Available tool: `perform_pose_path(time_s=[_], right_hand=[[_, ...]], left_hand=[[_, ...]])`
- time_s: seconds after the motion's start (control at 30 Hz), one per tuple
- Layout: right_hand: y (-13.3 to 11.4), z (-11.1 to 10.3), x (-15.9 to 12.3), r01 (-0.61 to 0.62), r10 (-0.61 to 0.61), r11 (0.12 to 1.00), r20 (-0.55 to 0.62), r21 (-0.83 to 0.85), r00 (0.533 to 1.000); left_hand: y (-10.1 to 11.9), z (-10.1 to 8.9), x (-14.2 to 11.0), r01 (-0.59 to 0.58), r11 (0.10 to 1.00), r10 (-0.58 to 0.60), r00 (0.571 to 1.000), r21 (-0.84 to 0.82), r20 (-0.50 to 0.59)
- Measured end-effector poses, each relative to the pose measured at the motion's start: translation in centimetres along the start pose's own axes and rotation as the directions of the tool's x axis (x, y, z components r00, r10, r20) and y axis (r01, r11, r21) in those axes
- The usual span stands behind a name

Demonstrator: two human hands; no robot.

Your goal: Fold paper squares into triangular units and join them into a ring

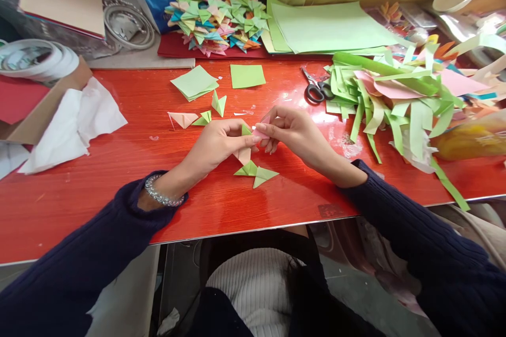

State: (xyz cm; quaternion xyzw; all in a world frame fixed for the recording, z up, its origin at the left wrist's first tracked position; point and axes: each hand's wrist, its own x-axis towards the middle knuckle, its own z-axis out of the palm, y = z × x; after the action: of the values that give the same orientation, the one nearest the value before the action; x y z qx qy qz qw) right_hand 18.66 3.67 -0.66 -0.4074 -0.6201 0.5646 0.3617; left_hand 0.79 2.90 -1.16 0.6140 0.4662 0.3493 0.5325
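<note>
The counter (118, 189) is glossy red-orange with a wood-grain pattern, and near its middle lie light green folded pieces (256, 172) and a pale pink one (183, 118). At its far edge a heap of folded papers (217, 20) mixes green, pink, blue and orange beside plain light green sheets (332, 26). Toward the right edge lie green strips (395, 100), with black-handled scissors (316, 87) alongside.
</note>
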Motion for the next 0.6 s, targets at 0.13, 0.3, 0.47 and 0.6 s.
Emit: perform_pose_path(time_s=[0.13,0.3,0.47,0.6], right_hand=[[-0.2,-0.6,0.5,0.011,-0.01,0.996,0.013,-0.092,1.0],[-1.4,-2.4,4.1,0.14,-0.144,0.951,0.007,-0.275,0.99],[-2.8,0.0,9.2,0.44,-0.221,0.697,0.415,-0.566,0.883],[-2.4,3.6,11.3,0.578,-0.162,0.384,0.563,-0.72,0.81]], left_hand=[[0.0,0.3,-0.1,0.047,0.996,-0.045,0.999,-0.076,0.024],[0.3,0.5,-0.6,0.13,0.989,-0.112,0.97,-0.067,0.215],[0.9,0.3,-0.8,0.134,0.991,-0.124,0.869,0.014,0.479],[1.0,0.0,-0.7,0.132,0.991,-0.118,0.873,0.004,0.472]])
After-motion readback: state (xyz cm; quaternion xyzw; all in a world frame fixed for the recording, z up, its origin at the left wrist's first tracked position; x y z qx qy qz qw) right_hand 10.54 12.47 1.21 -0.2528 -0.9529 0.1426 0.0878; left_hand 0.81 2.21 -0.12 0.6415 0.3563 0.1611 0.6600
